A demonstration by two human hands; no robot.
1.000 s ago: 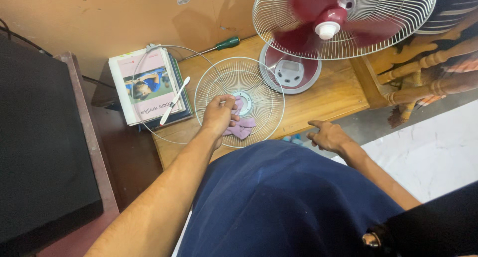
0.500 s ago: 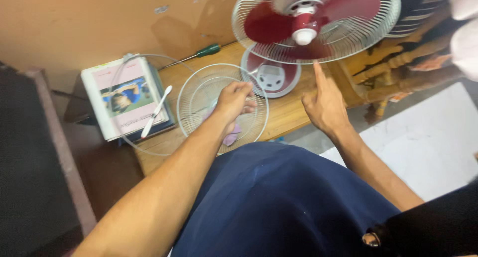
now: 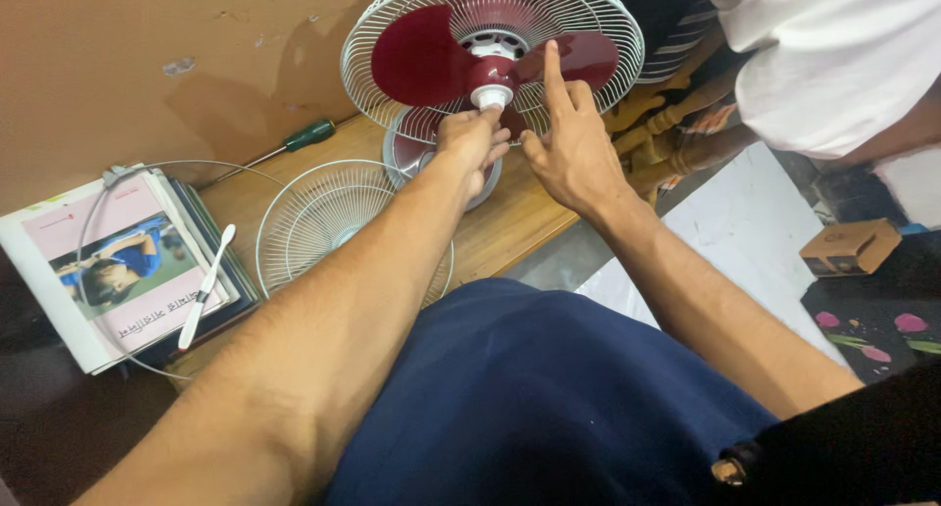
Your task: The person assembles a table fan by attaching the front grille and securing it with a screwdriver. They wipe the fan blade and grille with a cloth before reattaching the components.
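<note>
Nearest the camera, a dark blue cloth-covered lap point(image 3: 529, 398) fills the lower middle, and two bare forearms are seen reaching away from it. To the near left, one stack of books and magazines with a pink-covered top sheet point(image 3: 108, 261) lies on the table, and a single white plastic toothbrush-like tool point(image 3: 204, 288) rests across it. One thin wire ring point(image 3: 98, 187) loops around the stack. Just right of it, one detached round white wire fan guard point(image 3: 338, 222) lies flat on the light brown wooden table point(image 3: 510, 222), partly hidden by the left forearm. Farther left, against the orange-brown wall, one screwdriver with a green handle point(image 3: 304, 135) lies on the table.

At the far middle stands one table fan with dark red plastic blades point(image 3: 421, 60), its rear white wire cage still fitted and the front open. The left hand point(image 3: 469, 145) is curled with the fingertips gathered on the small white cap at the fan's hub point(image 3: 491, 96). The right hand point(image 3: 573, 148) is held open, the index finger stretched upward and touching a red blade beside the hub, the other fingers loosely bent and holding nothing.

At the far right, one other person in a white shirt point(image 3: 823, 55) is partly seen, with one small brown cardboard box point(image 3: 848, 246) on the floor nearby.
</note>
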